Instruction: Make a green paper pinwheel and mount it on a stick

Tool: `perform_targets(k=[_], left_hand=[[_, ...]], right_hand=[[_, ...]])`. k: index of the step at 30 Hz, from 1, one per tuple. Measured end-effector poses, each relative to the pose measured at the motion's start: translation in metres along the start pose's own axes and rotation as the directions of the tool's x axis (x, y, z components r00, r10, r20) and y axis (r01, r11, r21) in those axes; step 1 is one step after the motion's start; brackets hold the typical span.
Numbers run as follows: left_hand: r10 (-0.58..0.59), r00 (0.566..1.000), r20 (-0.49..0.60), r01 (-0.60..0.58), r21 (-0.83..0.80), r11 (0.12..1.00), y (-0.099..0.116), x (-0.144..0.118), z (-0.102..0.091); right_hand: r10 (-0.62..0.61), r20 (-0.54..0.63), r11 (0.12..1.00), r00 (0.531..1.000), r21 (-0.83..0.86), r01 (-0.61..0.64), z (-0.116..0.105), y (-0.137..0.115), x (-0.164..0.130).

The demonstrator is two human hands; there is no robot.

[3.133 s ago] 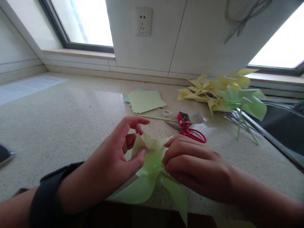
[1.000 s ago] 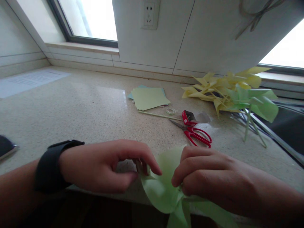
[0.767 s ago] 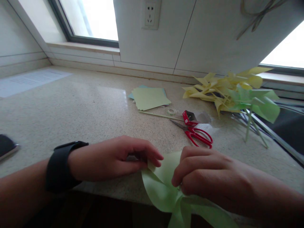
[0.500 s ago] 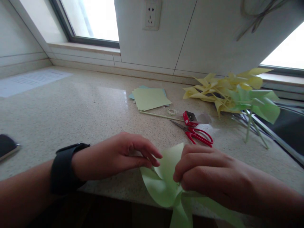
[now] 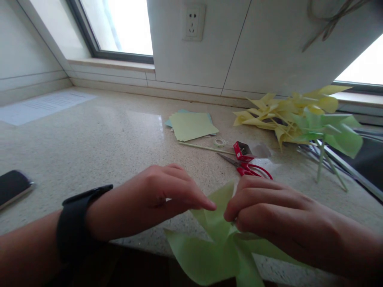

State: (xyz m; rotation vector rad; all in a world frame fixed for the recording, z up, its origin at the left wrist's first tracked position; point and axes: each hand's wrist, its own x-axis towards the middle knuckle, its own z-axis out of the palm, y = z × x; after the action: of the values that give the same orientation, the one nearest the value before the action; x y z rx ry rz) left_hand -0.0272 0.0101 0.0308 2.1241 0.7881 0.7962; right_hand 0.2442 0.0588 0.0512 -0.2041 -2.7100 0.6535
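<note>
A light green paper pinwheel [image 5: 209, 253] with curved blades lies at the counter's front edge, partly overhanging it. My right hand [image 5: 269, 215] is closed, pinching the pinwheel near its centre; its fingers hide the exact spot. Over the upper left blade reaches my left hand [image 5: 167, 195], a dark watch on its wrist. Its index finger is stretched out, with the tip close to the paper; whether it touches is unclear. Just beyond my right hand are red-handled scissors [image 5: 259, 170], partly covered by it.
Behind lie stacked paper squares [image 5: 194, 125], a thin stick [image 5: 206, 148], a tape roll [image 5: 220, 142] and a small red box [image 5: 243, 150]. Yellow pinwheels [image 5: 278, 113] and a green pinwheel [image 5: 341, 133] stand right. A phone [image 5: 14, 187] and printed sheet [image 5: 44, 105] lie left.
My left hand has moved right over the pinwheel, its index finger straighter. The left blade has sprung away from it, down and outward. My right hand keeps its pinch.
</note>
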Motion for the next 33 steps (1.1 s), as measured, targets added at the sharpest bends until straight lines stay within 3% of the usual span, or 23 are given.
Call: perform_targets(k=[8,13,17,22,24,28,33], left_hand=[[0.042,0.999,-0.025,-0.038,0.161,0.986,0.007,-0.002,-0.006],[0.119,0.993,0.016,-0.120,0.178,0.977,0.015,0.002,-0.005],[0.092,0.996,0.006,-0.092,0.153,0.984,0.022,0.006,-0.007],[0.011,0.992,-0.127,0.013,0.189,0.982,0.015,0.011,-0.009],[-0.043,0.986,-0.162,0.063,0.117,0.991,0.010,0.011,-0.007],[-0.124,0.979,-0.164,0.122,-0.023,0.992,0.000,0.011,-0.002],[-0.213,0.955,-0.205,0.210,-0.038,0.977,-0.007,0.008,-0.001]], right_hand=[[-0.100,0.044,0.949,0.994,-0.295,0.109,-0.013,-0.005,0.009],[-0.067,0.150,0.932,0.986,-0.345,0.115,-0.013,-0.004,0.016],[-0.062,0.178,0.925,0.982,-0.359,0.123,-0.016,-0.005,0.022],[-0.118,0.114,0.913,0.986,-0.378,0.153,-0.016,-0.004,0.026],[-0.127,0.074,0.923,0.989,-0.357,0.145,-0.014,-0.001,0.025],[-0.109,0.004,0.946,0.994,-0.307,0.105,-0.009,0.007,0.021],[-0.125,-0.105,0.960,0.987,-0.265,0.093,-0.001,0.018,0.016]])
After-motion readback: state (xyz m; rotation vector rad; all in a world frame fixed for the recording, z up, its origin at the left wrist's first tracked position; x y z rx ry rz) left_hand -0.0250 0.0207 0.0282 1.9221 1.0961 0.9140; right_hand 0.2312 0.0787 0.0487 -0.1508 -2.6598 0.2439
